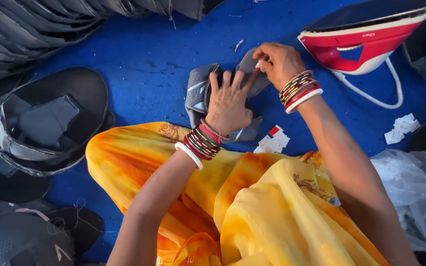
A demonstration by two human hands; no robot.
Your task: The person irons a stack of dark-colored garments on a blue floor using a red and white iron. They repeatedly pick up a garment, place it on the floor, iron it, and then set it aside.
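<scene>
At centre frame, on blue cloth, the left hand [229, 101] lies spread flat on a folded grey fabric piece [198, 93]; the right hand [278, 61] pinches its upper corner. Small white paper labels [273, 142] lie just below; a red-and-white iron [366, 42] stands upper right.

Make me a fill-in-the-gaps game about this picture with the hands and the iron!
The left hand presses flat on a ____ fabric piece.
The right hand pinches that piece's ____ edge.
The iron is red and ____.
Everything lies on a ____ surface.

Missing words: grey; top; white; blue
</scene>
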